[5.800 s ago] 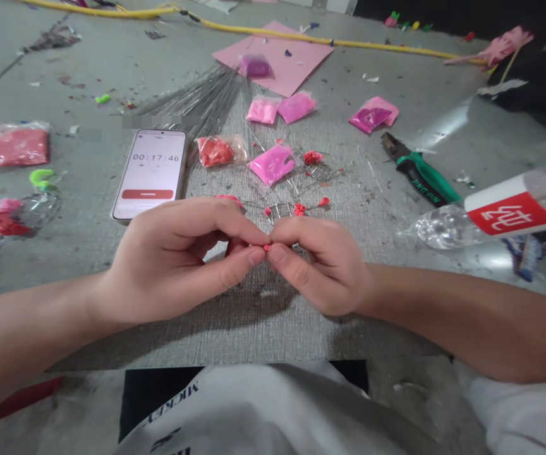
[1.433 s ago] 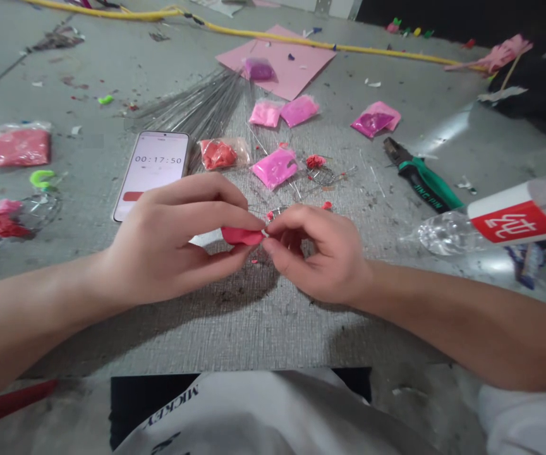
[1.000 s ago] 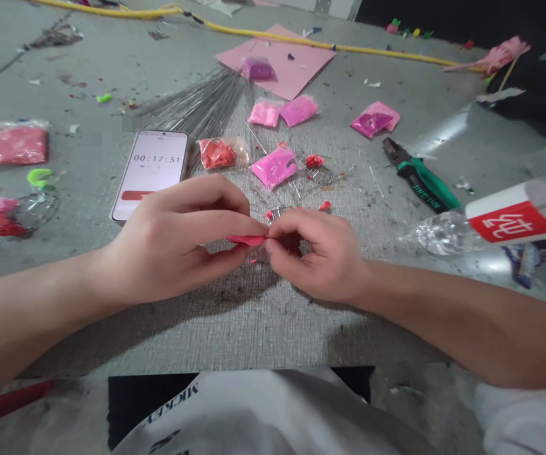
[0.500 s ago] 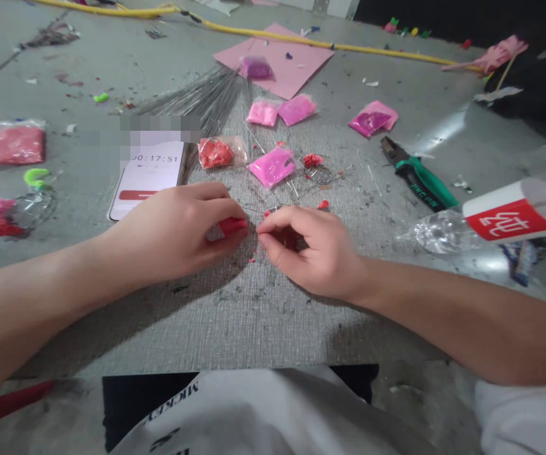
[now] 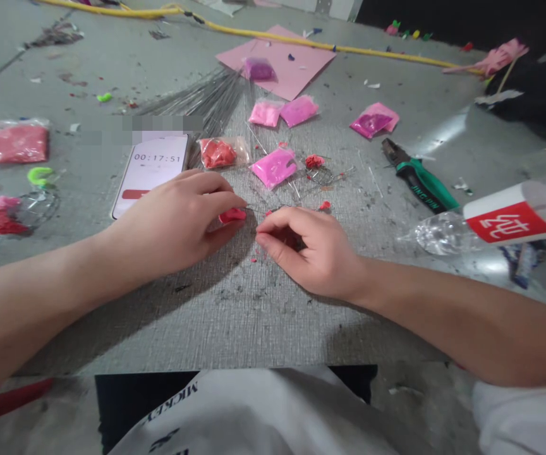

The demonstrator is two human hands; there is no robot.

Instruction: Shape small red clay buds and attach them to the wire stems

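My left hand [image 5: 182, 218] is closed around a small lump of red modelling clay [image 5: 232, 215], which shows between the thumb and fingers. Facing it, a short gap away, my right hand [image 5: 313, 248] has its thumb and index finger pinched together. What lies in that pinch is too small to make out. Under the right fingers, bits of red and thin wire show partly, mostly hidden. Just beyond the hands lie a bag of bright pink clay [image 5: 274, 167], an opened bag of orange-red clay [image 5: 218, 153] and a red clay piece [image 5: 314, 162] on coiled wire.
Left of centre lies a phone [image 5: 152, 165] with a running timer. Green-handled pliers [image 5: 422, 180] and a plastic bottle [image 5: 510, 215] lie to the right. Behind are a bundle of thin wires [image 5: 201, 101], pink sheet [image 5: 296, 60] and yellow cable [image 5: 263, 35]. A red-pink clay piece [image 5: 5, 216] sits far left.
My left fingertips and thumb have shifted slightly up and away from the right hand, and the red clay has turned between them. My right hand has stayed nearly still.
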